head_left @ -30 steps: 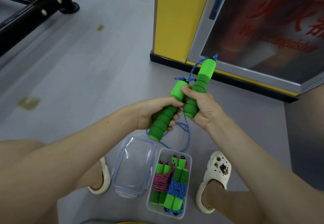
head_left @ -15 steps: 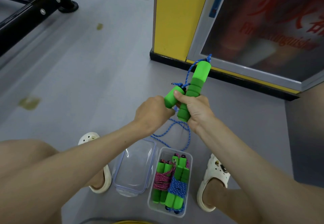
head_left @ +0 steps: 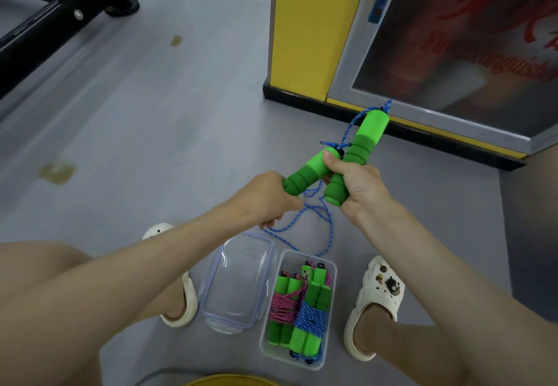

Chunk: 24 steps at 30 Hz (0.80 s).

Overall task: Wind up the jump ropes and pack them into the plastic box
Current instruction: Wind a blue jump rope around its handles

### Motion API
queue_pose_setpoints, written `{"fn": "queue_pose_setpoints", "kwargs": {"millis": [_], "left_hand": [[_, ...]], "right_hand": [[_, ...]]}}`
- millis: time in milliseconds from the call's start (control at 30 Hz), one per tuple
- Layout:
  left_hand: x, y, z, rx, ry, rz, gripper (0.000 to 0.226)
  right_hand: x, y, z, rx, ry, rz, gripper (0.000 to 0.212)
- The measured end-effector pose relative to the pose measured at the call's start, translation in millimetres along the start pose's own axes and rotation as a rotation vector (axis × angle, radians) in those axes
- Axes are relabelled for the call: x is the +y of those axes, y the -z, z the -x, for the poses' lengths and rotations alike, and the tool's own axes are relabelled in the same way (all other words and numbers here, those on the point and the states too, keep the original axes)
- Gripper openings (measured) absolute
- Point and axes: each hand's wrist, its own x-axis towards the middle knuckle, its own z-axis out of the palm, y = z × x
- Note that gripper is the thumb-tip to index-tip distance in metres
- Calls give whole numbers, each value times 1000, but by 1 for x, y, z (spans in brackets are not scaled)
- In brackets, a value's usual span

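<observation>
ok so the right hand (head_left: 359,186) has a full closed grip around the lower half of the long green handle (head_left: 367,140), and its thumb is pinning the top of the second handle (head_left: 311,171) against it. The two handles aren't parallel yet. They meet at the thumb and splay apart at the butt ends, both pointing up and away to the right.

The left hand (head_left: 265,198) sits right at the butt of the second handle, knuckles to the camera and fingers curled under. It looks like it's pinching the blue cord (head_left: 314,225), which comes out from beneath it.

What matters imo: all the slack hangs in loops below the handles, between the two hands, draping down toward the plastic box (head_left: 332,267) on the floor. The left hand is clearly nearer that slack, so it'd do the wrapping, going across the handles' long axis, once the butts are squeezed together.

The box already has a pink bundle (head_left: 283,307) and a blue bundle (head_left: 311,316) in it, and the lid (head_left: 238,280) lies just beside it.
</observation>
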Motion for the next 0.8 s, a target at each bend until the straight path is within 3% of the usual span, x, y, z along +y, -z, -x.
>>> {"fn": "queue_pose_setpoints", "kwargs": {"millis": [100, 167, 200, 300, 367, 433, 567, 800], "left_hand": [[-6, -6, 1, 292, -118, -331, 24], [-7, -4, -2, 294, -175, -260, 27], [-6, 1, -3, 204, -177, -114, 24], [-2, 24, -1, -327, -34, 411, 24], [-2, 32, 4, -551, 24, 490, 19], [-4, 29, 4, -583, 55, 418, 15], [-6, 11, -2, -222, 88, 158, 15], [-15, -1, 3, 252, -130, -236, 33]], "right_hand": [[3, -1, -1, 25, 25, 30, 23], [1, -1, -1, 10, 22, 15, 23], [-2, 0, -2, -2, 19, 1, 22], [-12, 5, -5, -57, 3, -139, 14], [-12, 7, -6, -104, -18, -207, 11], [-8, 7, -4, -100, -28, -131, 12], [1, 3, -3, 16, -15, 12, 18], [-3, -4, -2, 44, 44, -15, 21]]}}
